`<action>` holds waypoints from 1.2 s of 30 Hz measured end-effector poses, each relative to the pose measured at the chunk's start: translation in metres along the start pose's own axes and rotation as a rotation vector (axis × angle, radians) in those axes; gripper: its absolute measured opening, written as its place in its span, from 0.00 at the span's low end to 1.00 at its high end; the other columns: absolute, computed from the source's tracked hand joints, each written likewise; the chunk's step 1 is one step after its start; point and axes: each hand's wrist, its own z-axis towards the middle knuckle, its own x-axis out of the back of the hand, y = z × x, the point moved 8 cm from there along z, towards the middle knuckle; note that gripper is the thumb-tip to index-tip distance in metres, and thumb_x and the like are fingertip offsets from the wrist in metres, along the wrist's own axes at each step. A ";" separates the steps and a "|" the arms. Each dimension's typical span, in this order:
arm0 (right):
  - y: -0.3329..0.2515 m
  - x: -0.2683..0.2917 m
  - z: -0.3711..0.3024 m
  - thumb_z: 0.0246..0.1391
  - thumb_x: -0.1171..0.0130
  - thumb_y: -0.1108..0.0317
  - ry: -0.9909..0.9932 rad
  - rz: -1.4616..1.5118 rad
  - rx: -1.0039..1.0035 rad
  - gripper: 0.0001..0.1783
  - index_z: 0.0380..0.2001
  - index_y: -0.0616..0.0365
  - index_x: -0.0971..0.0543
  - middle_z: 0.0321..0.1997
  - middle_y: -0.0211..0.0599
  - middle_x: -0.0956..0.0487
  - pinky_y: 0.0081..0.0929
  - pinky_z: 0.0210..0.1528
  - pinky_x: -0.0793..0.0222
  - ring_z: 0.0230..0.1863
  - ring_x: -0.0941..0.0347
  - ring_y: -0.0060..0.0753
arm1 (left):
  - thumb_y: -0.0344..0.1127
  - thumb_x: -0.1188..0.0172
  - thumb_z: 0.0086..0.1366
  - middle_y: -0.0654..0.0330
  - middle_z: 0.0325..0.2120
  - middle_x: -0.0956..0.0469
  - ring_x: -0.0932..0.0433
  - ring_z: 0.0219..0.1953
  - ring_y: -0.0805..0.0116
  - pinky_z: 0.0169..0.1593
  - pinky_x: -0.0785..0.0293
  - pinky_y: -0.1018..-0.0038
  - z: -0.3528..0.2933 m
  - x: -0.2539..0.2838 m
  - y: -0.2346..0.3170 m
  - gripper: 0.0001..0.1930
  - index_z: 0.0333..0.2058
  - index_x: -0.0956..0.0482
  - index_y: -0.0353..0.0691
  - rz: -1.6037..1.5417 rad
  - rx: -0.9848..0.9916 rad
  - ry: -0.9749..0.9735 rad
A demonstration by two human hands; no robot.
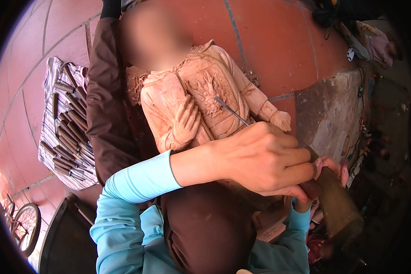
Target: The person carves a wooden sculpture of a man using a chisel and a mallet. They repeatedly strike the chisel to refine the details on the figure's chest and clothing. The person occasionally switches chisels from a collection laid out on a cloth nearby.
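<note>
A carved wooden statue [169, 102] of a robed figure lies on its back, with a raised relief on its chest. My left hand [265, 160] is closed round a chisel [233, 111]. Its thin metal shaft slants up and left, and the tip is at the chest relief. The chisel's wooden handle end pokes out below my left fingers. Beside it, my right hand [334, 167] is wrapped round a thick wooden mallet [335, 205], close to the chisel's handle end. Most of that hand is hidden behind the mallet and my left hand.
Several wood-handled carving tools [68, 128] lie on a striped cloth [52, 98] at the left. My brown-trousered leg [107, 91] runs alongside the statue. Red floor tiles [278, 41] surround it. A bicycle wheel [26, 228] shows lower left; another person [374, 45] is far right.
</note>
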 end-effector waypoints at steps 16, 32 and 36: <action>-0.001 0.001 0.014 0.55 0.43 0.68 0.063 0.142 0.035 0.28 0.55 0.62 0.42 0.35 0.33 0.27 0.33 0.52 0.39 0.38 0.29 0.27 | 0.53 0.37 0.54 0.64 0.20 0.34 0.31 0.17 0.68 0.17 0.37 0.71 0.004 0.012 -0.003 0.19 0.29 0.27 0.41 0.035 0.031 0.054; 0.081 -0.010 -0.008 0.60 0.56 0.57 -0.529 0.394 -0.290 0.25 0.55 0.60 0.40 0.41 0.37 0.27 0.34 0.52 0.37 0.42 0.30 0.29 | 0.53 0.41 0.55 0.66 0.21 0.31 0.29 0.19 0.71 0.17 0.35 0.74 0.009 0.007 0.013 0.18 0.29 0.26 0.42 0.158 -0.130 0.108; 0.045 -0.009 0.001 0.62 0.55 0.50 -0.371 0.429 -0.137 0.28 0.56 0.61 0.39 0.47 0.39 0.28 0.35 0.56 0.38 0.46 0.29 0.30 | 0.51 0.36 0.53 0.69 0.18 0.35 0.33 0.17 0.76 0.16 0.38 0.78 0.013 -0.008 -0.001 0.19 0.34 0.20 0.40 0.184 -0.073 0.085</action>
